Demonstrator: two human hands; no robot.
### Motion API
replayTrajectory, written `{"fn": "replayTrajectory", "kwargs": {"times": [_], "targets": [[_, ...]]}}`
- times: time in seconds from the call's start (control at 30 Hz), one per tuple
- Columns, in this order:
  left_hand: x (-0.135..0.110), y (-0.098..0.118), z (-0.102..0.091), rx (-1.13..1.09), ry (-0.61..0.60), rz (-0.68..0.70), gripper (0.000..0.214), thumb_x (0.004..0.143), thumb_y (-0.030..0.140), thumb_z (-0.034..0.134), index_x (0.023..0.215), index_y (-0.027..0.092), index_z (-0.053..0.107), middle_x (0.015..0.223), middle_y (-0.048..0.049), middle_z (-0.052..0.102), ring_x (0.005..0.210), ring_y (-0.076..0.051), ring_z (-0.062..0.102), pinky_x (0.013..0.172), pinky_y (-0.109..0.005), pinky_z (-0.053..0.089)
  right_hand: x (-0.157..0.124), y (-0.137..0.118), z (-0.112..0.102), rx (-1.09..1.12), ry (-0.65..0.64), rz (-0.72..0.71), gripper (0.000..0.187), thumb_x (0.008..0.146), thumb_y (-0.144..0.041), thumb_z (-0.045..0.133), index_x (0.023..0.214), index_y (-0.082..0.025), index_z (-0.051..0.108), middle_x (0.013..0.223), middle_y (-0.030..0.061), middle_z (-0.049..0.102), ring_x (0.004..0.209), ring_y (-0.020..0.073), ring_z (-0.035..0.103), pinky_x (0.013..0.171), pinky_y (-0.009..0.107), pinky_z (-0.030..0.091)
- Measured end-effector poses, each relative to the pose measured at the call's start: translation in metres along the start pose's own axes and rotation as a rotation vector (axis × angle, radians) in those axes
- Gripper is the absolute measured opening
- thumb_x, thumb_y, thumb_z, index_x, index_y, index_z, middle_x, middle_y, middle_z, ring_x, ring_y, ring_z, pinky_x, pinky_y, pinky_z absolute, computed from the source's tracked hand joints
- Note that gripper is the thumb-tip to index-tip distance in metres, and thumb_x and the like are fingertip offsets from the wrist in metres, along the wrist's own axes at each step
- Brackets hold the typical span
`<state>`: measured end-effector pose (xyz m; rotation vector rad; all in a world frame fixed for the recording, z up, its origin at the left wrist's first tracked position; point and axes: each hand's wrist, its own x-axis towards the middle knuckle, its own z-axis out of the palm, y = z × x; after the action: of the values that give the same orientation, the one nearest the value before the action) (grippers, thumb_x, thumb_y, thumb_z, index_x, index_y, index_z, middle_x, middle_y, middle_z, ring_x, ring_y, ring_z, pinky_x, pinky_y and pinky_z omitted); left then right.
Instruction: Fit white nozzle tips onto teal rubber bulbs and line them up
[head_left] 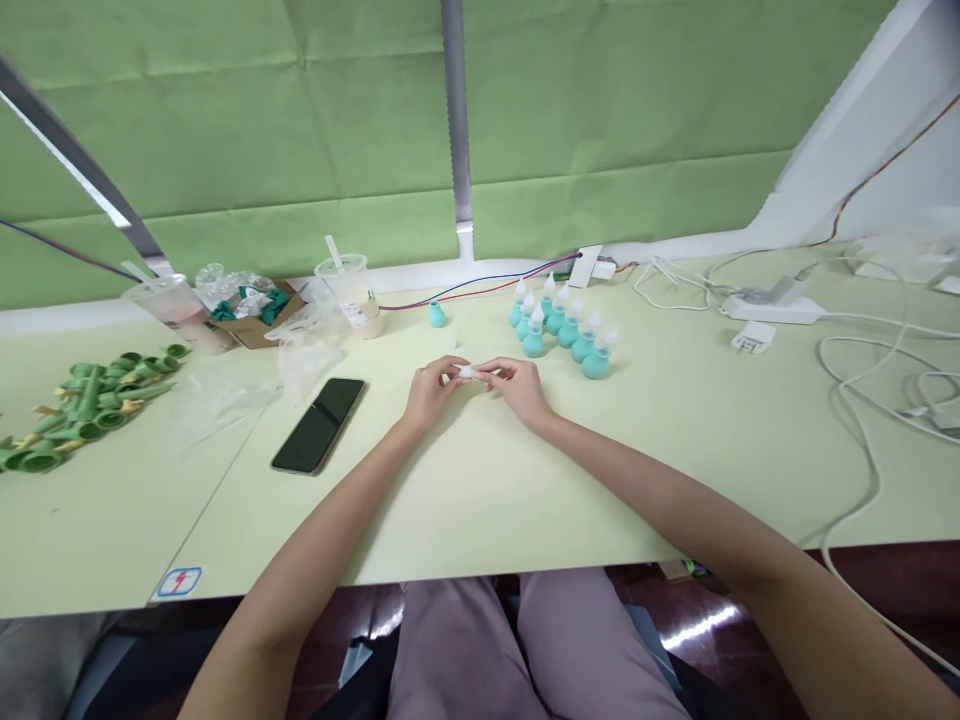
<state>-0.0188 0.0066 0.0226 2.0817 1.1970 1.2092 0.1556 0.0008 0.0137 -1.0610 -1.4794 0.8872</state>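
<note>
My left hand (431, 393) and my right hand (519, 388) meet over the middle of the table, both closed with fingertips pinched on a small white flame-shaped tip (466, 372). Fingers cover much of it. Just beyond them stands a tiny white piece (451, 342), too small to name. A lone turquoise vase-shaped base (437, 315) is upright behind my left hand, with no white tip on it. To the right, several turquoise bases (596, 362) stand in rows, topped with white flame-shaped tips (537, 314).
A phone (319, 425) lies left of my hands. Further left are plastic cups (352, 295), a cardboard box (262, 330), clear plastic bags (307, 350) and a pile of green parts (90, 400). White cables and a power strip (776, 308) spread over the right side.
</note>
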Motion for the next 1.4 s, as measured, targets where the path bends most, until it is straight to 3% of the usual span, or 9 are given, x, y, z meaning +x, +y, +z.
{"fn": "replayTrajectory", "kwargs": {"times": [0.17,0.3,0.47,0.57,0.7,0.83,1.07,1.4], "targets": [[-0.001,0.001,0.001,0.071,0.012,0.073,0.022,0.086,0.037,0.058,0.094,0.021,0.069,0.096,-0.0053,0.07,0.081,-0.019,0.062,0.067,-0.029,0.044,-0.002,-0.001,-0.001,-0.056,0.045,0.012,0.022,0.072,-0.045,0.07,0.079,-0.026,0.074,0.077,0.0001,0.072,0.054,0.0129,0.058,0.053,0.026,0.044],[-0.002,0.001,0.002,0.091,0.012,0.117,0.016,0.086,0.029,0.057,0.094,0.021,0.068,0.095,-0.0045,0.07,0.083,-0.019,0.062,0.069,-0.028,0.046,-0.002,-0.003,-0.001,-0.083,0.08,-0.132,0.017,0.072,-0.042,0.071,0.074,-0.026,0.075,0.083,0.0014,0.071,0.067,0.0146,0.06,0.063,0.028,0.046],[-0.004,-0.003,0.002,0.132,0.038,0.129,0.01,0.085,0.02,0.057,0.092,0.02,0.064,0.09,-0.0035,0.068,0.082,-0.017,0.061,0.07,-0.027,0.046,-0.002,-0.008,-0.001,0.022,0.004,-0.168,0.017,0.073,-0.04,0.07,0.08,-0.025,0.076,0.086,0.0035,0.069,0.079,0.0162,0.061,0.064,0.027,0.046],[-0.006,-0.002,0.002,0.175,0.037,0.139,0.01,0.085,0.018,0.055,0.091,0.02,0.062,0.091,-0.0032,0.067,0.082,-0.017,0.06,0.071,-0.027,0.046,0.001,-0.006,0.0,0.128,-0.038,-0.101,0.019,0.07,-0.04,0.071,0.08,-0.024,0.075,0.088,0.0039,0.069,0.078,0.0157,0.061,0.061,0.026,0.046],[-0.008,0.0,0.002,0.302,0.008,0.206,0.012,0.089,0.021,0.051,0.093,0.02,0.062,0.091,-0.0044,0.067,0.083,-0.018,0.06,0.074,-0.028,0.045,0.006,-0.002,-0.002,0.25,-0.049,0.051,0.022,0.057,-0.039,0.079,0.067,-0.021,0.072,0.076,0.0026,0.069,0.066,0.0128,0.058,0.06,0.025,0.044],[-0.008,0.0,0.002,0.409,0.034,0.321,0.022,0.095,0.029,0.043,0.093,0.019,0.063,0.08,-0.0058,0.064,0.077,-0.018,0.059,0.069,-0.027,0.044,0.007,0.0,-0.008,0.274,-0.15,0.229,0.035,0.055,-0.04,0.08,0.083,-0.021,0.074,0.082,0.0032,0.072,0.062,0.0119,0.06,0.051,0.022,0.04],[-0.009,-0.003,0.002,0.589,-0.043,0.528,0.039,0.101,0.03,0.027,0.092,0.017,0.063,0.063,-0.0041,0.058,0.06,-0.016,0.053,0.059,-0.028,0.035,0.008,0.005,-0.018,0.394,-0.322,0.338,0.033,0.051,-0.037,0.084,0.077,-0.019,0.074,0.083,0.0044,0.073,0.077,0.0169,0.067,0.07,0.028,0.054],[-0.013,0.001,0.004,0.482,-0.068,0.445,0.038,0.1,0.031,0.03,0.098,0.02,0.066,0.07,-0.006,0.063,0.064,-0.016,0.056,0.063,-0.029,0.038,0.006,-0.003,-0.019,0.473,-0.351,0.392,0.03,0.049,-0.035,0.086,0.068,-0.018,0.072,0.084,0.0043,0.072,0.081,0.0188,0.068,0.068,0.029,0.057]]}}
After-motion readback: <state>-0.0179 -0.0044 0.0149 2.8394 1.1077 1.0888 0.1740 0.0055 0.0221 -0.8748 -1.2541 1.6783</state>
